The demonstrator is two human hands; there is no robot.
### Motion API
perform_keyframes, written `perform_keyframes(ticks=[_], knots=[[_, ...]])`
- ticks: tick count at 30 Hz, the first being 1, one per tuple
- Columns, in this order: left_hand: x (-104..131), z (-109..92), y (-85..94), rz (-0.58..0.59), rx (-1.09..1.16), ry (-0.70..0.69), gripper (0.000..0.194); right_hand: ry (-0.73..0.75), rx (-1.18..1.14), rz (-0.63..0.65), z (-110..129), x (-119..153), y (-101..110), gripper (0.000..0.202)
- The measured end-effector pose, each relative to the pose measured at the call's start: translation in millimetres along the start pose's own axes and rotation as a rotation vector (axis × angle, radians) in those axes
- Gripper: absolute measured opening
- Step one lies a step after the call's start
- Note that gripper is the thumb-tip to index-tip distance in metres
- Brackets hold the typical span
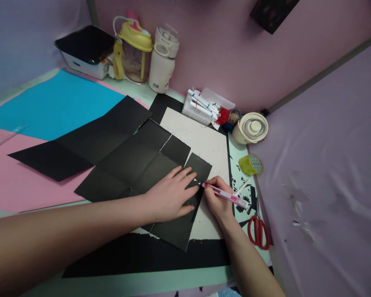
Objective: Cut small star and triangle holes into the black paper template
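My left hand (174, 194) lies flat with fingers spread on a creased sheet of black paper (148, 150), which has slits cut in it. In my right hand (218, 198) is a pink utility knife (225, 194), its tip end at the right edge of the black paper. The blade itself is too small to make out. Small pale gaps show in the paper between my two hands. Beneath the black paper lies a white board (216, 142), and under that a larger black sheet (148, 255).
Red-handled scissors (259, 231) and black paper scraps (252, 196) lie at the right. A yellow-green cup (250, 164), a cream round container (250, 128), a marker box (200, 108), a white bottle (162, 66) and a yellow-lidded jug (136, 53) line the back. Blue paper (55, 103) and pink paper (34, 177) spread left.
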State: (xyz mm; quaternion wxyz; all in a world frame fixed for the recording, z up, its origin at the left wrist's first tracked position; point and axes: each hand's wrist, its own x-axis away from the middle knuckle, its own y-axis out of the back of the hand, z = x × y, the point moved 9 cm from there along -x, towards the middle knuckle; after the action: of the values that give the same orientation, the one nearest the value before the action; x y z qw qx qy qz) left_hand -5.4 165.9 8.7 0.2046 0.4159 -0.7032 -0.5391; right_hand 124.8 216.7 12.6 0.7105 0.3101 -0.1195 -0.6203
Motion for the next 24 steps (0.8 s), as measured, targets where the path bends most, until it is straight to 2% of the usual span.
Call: perform_keyframes(ticks=[24], knots=[[0.4, 0.5, -0.6, 0.011, 0.004, 0.004, 0.051, -0.031, -0.011, -0.001, -3.0, -1.4, 0.4, 0.007]])
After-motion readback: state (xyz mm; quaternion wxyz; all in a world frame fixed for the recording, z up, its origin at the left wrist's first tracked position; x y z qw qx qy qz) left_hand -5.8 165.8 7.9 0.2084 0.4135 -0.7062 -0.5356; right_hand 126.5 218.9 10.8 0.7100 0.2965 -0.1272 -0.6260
